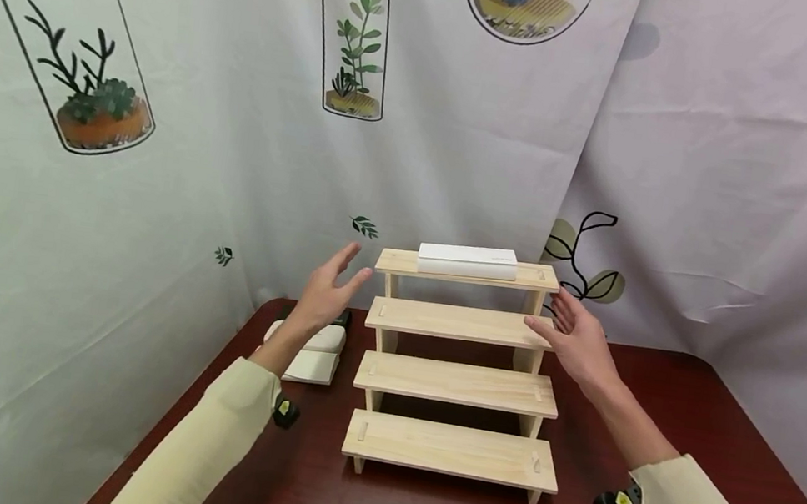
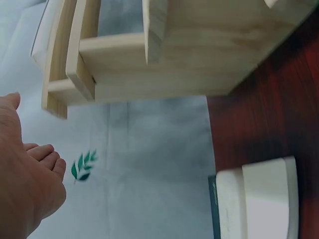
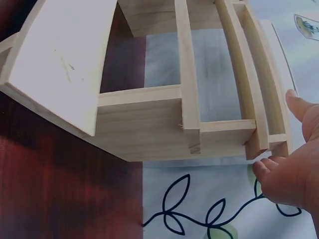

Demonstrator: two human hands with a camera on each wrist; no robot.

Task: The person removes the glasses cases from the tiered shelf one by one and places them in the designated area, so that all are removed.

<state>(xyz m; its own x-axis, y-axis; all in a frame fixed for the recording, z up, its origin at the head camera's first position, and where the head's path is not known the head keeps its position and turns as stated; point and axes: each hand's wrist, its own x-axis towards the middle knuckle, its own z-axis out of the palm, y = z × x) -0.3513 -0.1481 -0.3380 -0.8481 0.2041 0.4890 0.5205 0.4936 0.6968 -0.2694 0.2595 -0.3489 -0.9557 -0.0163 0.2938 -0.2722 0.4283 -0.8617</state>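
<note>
A pale wooden stepped rack (image 1: pixel 459 383) with several shelves stands on the dark red table. On its top shelf lies a long white box (image 1: pixel 467 261). To the left of the top shelf, my left hand (image 1: pixel 327 289) is held in the air with thumb and fingers spread, apart from the wood. My right hand (image 1: pixel 578 336) is at the rack's right side, its fingertips right at the end of the top shelf and its thumb overlapping the second shelf in the head view. Neither hand holds anything.
White boxes (image 1: pixel 314 365) and a dark item (image 1: pixel 344 319) sit on the table (image 1: pixel 662 427) left of the rack, partly behind my left forearm. A white curtain (image 1: pixel 453 157) with printed plants hangs close behind the table and along its left side.
</note>
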